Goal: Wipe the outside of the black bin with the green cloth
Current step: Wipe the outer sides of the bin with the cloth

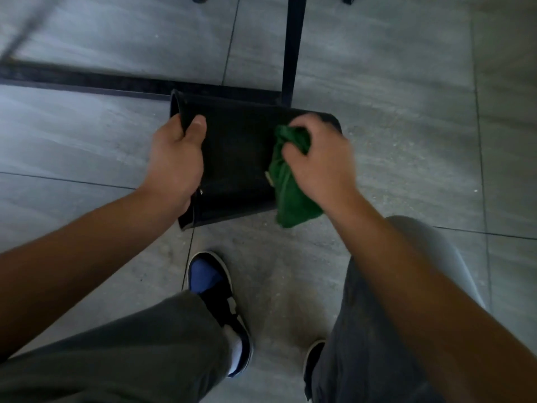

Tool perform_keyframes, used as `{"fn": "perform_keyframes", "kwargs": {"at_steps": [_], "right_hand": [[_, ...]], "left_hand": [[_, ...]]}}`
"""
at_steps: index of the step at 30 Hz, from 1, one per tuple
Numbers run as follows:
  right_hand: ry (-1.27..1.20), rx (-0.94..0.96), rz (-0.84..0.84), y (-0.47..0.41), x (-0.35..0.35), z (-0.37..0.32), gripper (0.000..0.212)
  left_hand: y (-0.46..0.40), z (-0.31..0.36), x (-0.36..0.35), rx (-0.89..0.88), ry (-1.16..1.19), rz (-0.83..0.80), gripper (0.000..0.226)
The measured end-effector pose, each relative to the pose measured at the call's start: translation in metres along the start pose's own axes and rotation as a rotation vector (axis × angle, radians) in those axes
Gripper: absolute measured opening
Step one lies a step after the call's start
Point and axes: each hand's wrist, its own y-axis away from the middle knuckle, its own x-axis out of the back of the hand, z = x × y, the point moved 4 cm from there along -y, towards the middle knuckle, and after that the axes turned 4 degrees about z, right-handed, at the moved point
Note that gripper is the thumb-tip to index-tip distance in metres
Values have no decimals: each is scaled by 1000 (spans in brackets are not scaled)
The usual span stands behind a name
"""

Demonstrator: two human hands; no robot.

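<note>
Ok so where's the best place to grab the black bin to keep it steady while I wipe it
Probably the open rim, from the left. The black bin is tipped with its mouth facing left, so the thin edge there can be pinched, as the left hand does: thumb outside, fingers apparently inside. That leaves the wall free for the right hand with the green cloth.

Head camera looks steeply down, close overhead.
</note>
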Motion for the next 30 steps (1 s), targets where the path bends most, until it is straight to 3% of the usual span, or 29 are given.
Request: {"fn": "perform_keyframes", "kwargs": {"at_steps": [4, 8, 9, 14, 15, 18, 19, 23, 24, 27, 28, 30], "right_hand": [[-78, 177, -183, 27, -13, -11, 30], [-60, -238, 0, 1, 1, 48, 33], [-34, -260, 22, 0, -2, 45, 34], [-145, 272, -149, 38, -24, -76, 34], [-157, 272, -133, 33, -22, -77, 33], [-67, -54, -3, -5, -7, -31, 34], [-30, -84, 19, -4, -6, -25, 34], [-111, 335, -152, 46, -30, -77, 38], [-112, 321, -155, 43, -29, -72, 38], [-12, -2, 15, 10, -13, -18, 36], [26, 5, -10, 11, -11, -10, 36], [-27, 218, -272, 27, -16, -24, 32]], "left_hand": [[-3, 1, 10, -22, -42, 39, 31], [-3, 0, 10, -23, -41, 14, 31], [-2, 0, 10, -31, -39, 19, 30], [1, 4, 2, -111, -67, -6, 24], [3, 5, 1, -123, -80, -8, 23], [4, 2, -2, -127, -79, -13, 22], [5, 2, -2, -129, -74, -15, 21], [2, 2, 3, -124, -58, -14, 25], [3, 1, 5, -112, -57, -14, 25], [0, -3, 8, -89, -54, 8, 26], [-1, -3, 10, -83, -62, 15, 27], [-3, -2, 12, -76, -67, 19, 27]]}}
